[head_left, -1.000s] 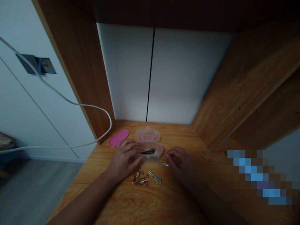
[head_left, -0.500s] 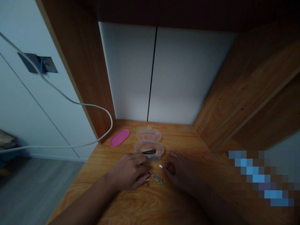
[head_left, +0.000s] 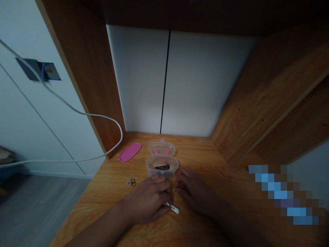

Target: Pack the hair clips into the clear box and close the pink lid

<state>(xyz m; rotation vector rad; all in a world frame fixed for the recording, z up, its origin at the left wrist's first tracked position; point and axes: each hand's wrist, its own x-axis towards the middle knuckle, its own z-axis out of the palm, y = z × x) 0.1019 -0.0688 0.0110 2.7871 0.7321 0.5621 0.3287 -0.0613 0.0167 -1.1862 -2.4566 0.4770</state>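
My left hand (head_left: 153, 198) rests low over the wooden surface. Its fingers curl down onto one end of a silver hair clip (head_left: 175, 208), whose other end sticks out to the right. My right hand (head_left: 191, 188) is just across from it, fingers pinched together around a thin, pale piece too small to make out. Behind both hands stands an open clear plastic box (head_left: 149, 168) holding a black snap hair clip (head_left: 162, 167). Several small hair elastics (head_left: 131, 180), pale and dark, lie left of my left hand.
A pink oval tray or lid (head_left: 130, 152) lies at the back left. The box's clear hinged lid (head_left: 161, 144), with a pink handle, leans back. A white cable (head_left: 102, 116) loops in from the left. Wooden side panels (head_left: 239, 113) and a white back panel (head_left: 144, 85) enclose the surface.
My left hand has moved nearer me, with the silver clip beside its fingers. Elastics now show to its left; rings earlier showed by its fingertips. The shiny piece at my right fingers is less visible.
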